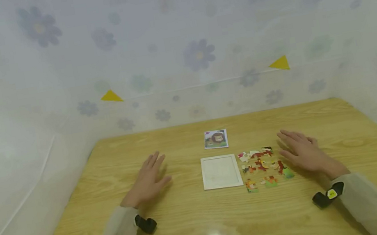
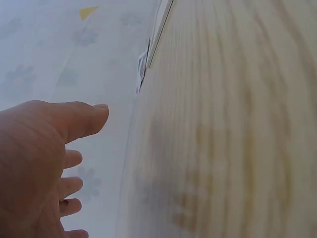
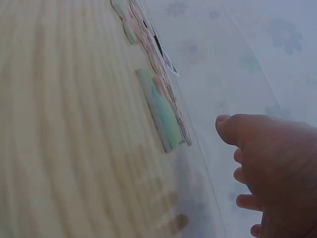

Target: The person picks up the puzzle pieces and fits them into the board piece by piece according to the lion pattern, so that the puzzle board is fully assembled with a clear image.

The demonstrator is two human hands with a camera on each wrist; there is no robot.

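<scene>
My left hand [image 1: 148,183] is held over the table, left of a white square puzzle frame [image 1: 203,175], fingers extended and nothing in its grasp. On the other side, my right hand [image 1: 304,152] has its fingers extended just right of the loose jigsaw pieces [image 1: 261,164] and holds nothing. Those colourful pieces lie spread out beside the frame's right edge. In the right wrist view a green puzzle piece [image 3: 161,111] lies nearest the right thumb, apart from it. Behind the frame rests a small picture card [image 1: 216,139] with a lion on it.
The wooden table [image 1: 177,231] carries all these things. White flower-patterned sheeting [image 1: 163,55] closes off the back and both sides, with yellow triangles [image 1: 280,64] on it. Each wrist wears a black camera [image 1: 146,224].
</scene>
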